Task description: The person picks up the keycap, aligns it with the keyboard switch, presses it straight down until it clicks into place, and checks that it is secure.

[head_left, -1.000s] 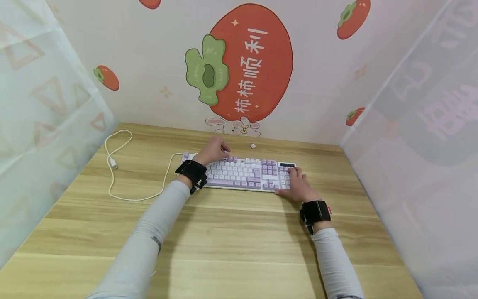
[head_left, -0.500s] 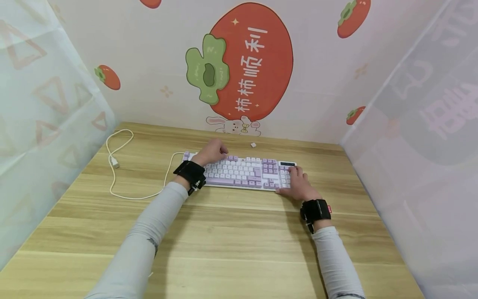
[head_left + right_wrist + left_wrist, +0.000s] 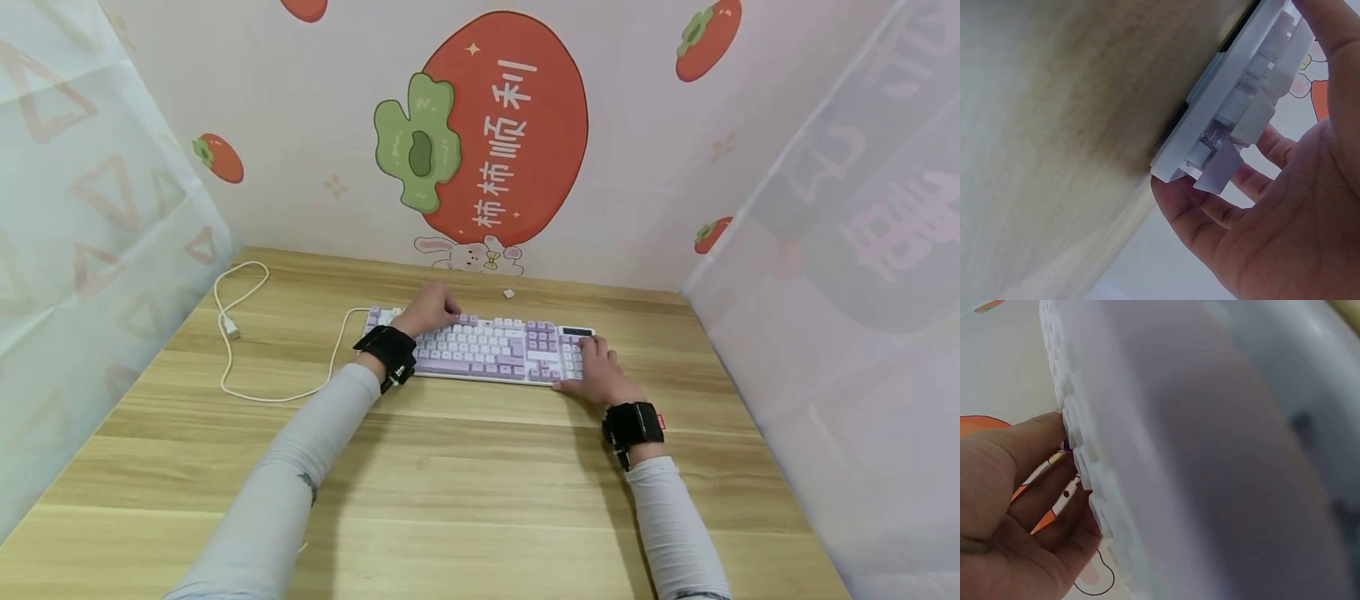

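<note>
A white and purple keyboard (image 3: 489,343) lies on the wooden table. Over its top row, my left hand (image 3: 427,308) is curled, thumb and fingertips meeting at a purple keycap left of the row's middle. From the left wrist view, a small dark purple bit (image 3: 1066,446) shows between thumb and fingers, right at the edge of the keys; the rest is hidden. My right hand (image 3: 600,375) grips the keyboard's right end, fingers over the number pad and thumb at the front edge. Close up in the right wrist view, fingers (image 3: 1194,219) wrap that end beside tilted keycaps (image 3: 1221,169).
One loose white keycap (image 3: 508,293) rests behind the keyboard near the back wall. The keyboard's white cable (image 3: 273,401) loops away left, ending in a USB plug (image 3: 229,327). Printed sheets (image 3: 300,125) enclose the table at the back and both sides.
The left fingertips lifted slightly off the top row, then came down onto it a little further right. The right hand keeps its hold, and the keyboard has stayed in place.
</note>
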Tool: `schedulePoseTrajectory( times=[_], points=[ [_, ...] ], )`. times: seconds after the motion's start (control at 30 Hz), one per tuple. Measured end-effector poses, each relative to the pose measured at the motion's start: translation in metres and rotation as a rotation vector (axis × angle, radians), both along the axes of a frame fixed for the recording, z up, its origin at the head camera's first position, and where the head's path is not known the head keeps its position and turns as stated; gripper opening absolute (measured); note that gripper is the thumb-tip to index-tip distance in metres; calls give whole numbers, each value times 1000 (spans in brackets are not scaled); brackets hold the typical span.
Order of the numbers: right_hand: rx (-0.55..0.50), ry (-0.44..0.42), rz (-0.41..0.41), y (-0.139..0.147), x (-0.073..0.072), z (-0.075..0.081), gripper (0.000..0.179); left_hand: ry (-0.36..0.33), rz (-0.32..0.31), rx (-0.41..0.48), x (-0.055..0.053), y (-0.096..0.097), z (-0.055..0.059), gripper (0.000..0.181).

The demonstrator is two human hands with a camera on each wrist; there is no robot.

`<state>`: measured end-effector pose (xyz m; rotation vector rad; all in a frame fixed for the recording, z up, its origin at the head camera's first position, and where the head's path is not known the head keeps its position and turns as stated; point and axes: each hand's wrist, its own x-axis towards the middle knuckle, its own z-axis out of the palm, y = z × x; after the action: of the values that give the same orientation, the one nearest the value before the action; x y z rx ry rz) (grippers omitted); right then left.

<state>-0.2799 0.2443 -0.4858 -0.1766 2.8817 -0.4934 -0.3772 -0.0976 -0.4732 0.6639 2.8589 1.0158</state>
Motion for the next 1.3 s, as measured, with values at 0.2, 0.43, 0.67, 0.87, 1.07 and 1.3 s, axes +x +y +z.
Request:
schedulePoseTrajectory(
  times=[0.2,0.43,0.67,0.87,1.07,1.3],
  points=[
    [-10,9,6,0,-1,-2,102,2,-43,-48,2,-6,0,16],
    [-8,21,9,0,2,-1,100,36,10,-59,5,-5,0,12],
    [-18,19,6,-1,4,-4,101,181,-73,-213,17,-1,0,47],
    [-20,34,8,-1,2,-2,102,290,-85,-473,32,4,6,30],
    [-17,23,4,1,1,1,103,311,-109,-624,43,5,10,23],
    [-10,11,-3,0,0,-1,104,273,-114,-596,46,6,9,24]
  ],
)
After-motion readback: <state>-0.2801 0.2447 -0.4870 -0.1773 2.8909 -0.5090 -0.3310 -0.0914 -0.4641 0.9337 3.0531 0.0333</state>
